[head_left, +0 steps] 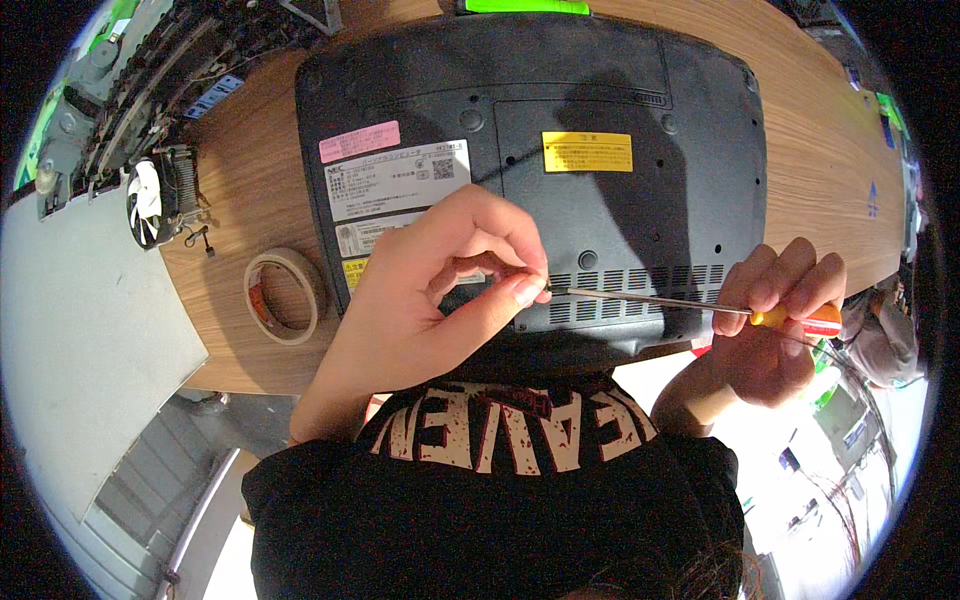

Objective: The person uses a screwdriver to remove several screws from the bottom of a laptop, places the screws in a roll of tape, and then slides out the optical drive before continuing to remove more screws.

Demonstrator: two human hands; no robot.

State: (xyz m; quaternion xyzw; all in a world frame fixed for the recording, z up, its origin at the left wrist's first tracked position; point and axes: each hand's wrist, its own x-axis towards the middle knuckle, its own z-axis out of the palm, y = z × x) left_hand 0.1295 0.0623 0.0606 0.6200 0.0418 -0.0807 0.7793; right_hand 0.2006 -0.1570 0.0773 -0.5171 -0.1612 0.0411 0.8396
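Observation:
A black laptop (600, 215) lies bottom side up on the wooden table, its vents and labels showing. Over its lower right part, my right hand (775, 330) is wrapped round the yellow and red handle of a screwdriver (650, 300). The thin metal shaft points left, roughly level across the vent slots. At its tip, my left hand (420, 290) is closed in a pinch between thumb and forefinger. Something small and dark shows there, too small to name. The fingertips hide part of it.
A roll of tan tape (285, 298) lies left of the laptop. Beyond it stands a cooling fan (150, 205) with white blades and a cable. Dark equipment (160, 70) fills the far left. A bright green object (527, 6) sits at the laptop's far edge.

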